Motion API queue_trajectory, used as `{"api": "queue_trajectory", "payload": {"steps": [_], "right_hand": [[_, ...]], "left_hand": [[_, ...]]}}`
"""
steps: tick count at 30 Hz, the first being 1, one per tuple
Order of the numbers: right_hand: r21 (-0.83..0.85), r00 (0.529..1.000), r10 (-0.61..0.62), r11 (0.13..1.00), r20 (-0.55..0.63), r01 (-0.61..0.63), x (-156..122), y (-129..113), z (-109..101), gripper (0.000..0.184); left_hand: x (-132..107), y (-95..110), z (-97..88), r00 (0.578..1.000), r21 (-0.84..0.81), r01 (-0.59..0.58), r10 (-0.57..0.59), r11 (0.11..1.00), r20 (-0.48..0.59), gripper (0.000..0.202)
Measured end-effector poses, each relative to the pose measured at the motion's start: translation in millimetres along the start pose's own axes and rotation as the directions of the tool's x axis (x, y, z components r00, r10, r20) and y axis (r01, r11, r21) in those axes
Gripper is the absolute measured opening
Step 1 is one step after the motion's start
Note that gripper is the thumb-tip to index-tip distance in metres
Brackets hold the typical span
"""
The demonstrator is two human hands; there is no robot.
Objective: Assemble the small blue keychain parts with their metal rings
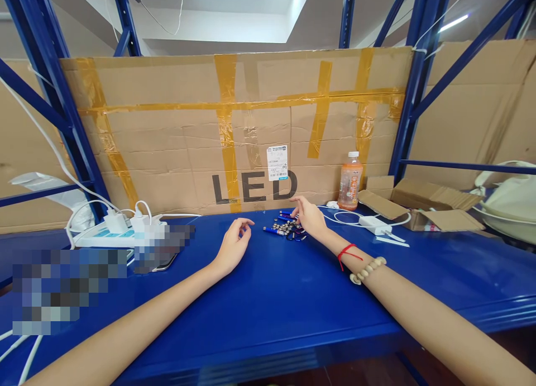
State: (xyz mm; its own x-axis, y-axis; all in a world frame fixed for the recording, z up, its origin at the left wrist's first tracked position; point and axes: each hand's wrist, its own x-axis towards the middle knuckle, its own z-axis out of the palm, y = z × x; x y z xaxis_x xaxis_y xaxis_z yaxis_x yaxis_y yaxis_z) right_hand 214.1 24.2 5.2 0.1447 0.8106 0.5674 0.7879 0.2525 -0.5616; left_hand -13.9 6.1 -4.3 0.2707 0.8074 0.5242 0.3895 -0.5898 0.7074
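Note:
My left hand (235, 244) rests on the blue shelf top, its fingers loosely bent and apart, with nothing seen in them. To its right lies a small pile of shiny metal pieces (286, 227) with several blue, pen-like sticks (273, 230) among them. My right hand (310, 217) is over the right side of this pile. Its index finger reaches out to the left and the other fingers bend down, partly hiding the pieces beneath. I see nothing held between its fingers. A red string and a beaded bracelet (368, 270) circle the right wrist.
Behind the pile stands a taped cardboard sheet (188, 146). At right are an orange drink bottle (350, 182), a white adapter with cable (376, 225) and an open cardboard box (435, 207). At left lies a power strip (100, 235) with chargers. Blue posts (412, 112) frame the shelf.

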Motion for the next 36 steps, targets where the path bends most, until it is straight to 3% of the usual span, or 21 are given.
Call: {"api": "queue_trajectory", "payload": {"steps": [5,7,10,13,20,23,26,27,29,32,36], "right_hand": [[0.097,0.987,-0.065,0.992,-0.148,0.08,6.6,16.8,2.6,0.048],[0.121,0.989,-0.066,0.989,-0.133,0.082,6.0,14.0,1.2,0.04],[0.11,0.998,0.017,0.994,-0.056,-0.011,2.4,3.8,-3.6,0.024],[0.116,0.995,0.06,0.992,-0.077,-0.051,-0.2,-3.6,-6.3,0.021],[0.181,0.99,-0.006,0.983,-0.139,0.031,0.1,-3.5,-1.7,0.017],[0.216,0.986,-0.031,0.974,-0.163,0.066,-0.8,-7.1,-0.6,0.024],[0.06,0.979,-0.061,0.995,-0.195,0.074,-3.7,-12.5,-0.8,0.015],[-0.028,0.978,-0.07,0.997,-0.195,0.066,-4.8,-14.0,-0.6,0.01],[-0.183,0.984,-0.09,0.981,-0.156,0.061,-6.7,-15.9,0.9,0.022],[-0.31,0.988,-0.154,0.941,-0.033,0.136,-8.4,-16.8,4.8,0.034],[-0.376,0.97,-0.242,0.897,0.022,0.232,-9.2,-19.3,6.6,0.029]], "left_hand": [[-0.3,0.3,-0.4,1.0,0.01,-0.011,0.011,1.0,-0.004,0.019],[-0.3,0.1,-0.5,1.0,0.015,-0.014,0.014,1.0,-0.005,0.019],[-0.1,-1.0,-0.5,1.0,0.013,-0.023,0.023,1.0,-0.004,0.019],[0.2,-2.2,-0.2,0.999,0.014,-0.033,0.033,0.999,0.0,0.02],[0.2,-0.5,-0.5,0.999,0.02,-0.033,0.033,0.999,-0.008,0.023],[-0.9,2.9,-2.0,0.998,0.027,-0.039,0.04,0.999,-0.038,0.019],[-1.7,5.4,-3.6,0.99,0.068,-0.022,0.031,0.997,-0.137,0.004],[-1.8,5.2,-3.9,0.984,0.091,-0.008,0.024,0.996,-0.174,0.007],[-1.4,2.7,-3.9,0.976,0.135,0.026,0.003,0.99,-0.216,0.019],[-0.6,-4.2,-3.0,0.983,0.172,0.042,-0.01,0.984,-0.185,0.028],[-0.1,-7.0,-2.8,0.986,0.182,0.032,-0.001,0.983,-0.168,0.029]]}}
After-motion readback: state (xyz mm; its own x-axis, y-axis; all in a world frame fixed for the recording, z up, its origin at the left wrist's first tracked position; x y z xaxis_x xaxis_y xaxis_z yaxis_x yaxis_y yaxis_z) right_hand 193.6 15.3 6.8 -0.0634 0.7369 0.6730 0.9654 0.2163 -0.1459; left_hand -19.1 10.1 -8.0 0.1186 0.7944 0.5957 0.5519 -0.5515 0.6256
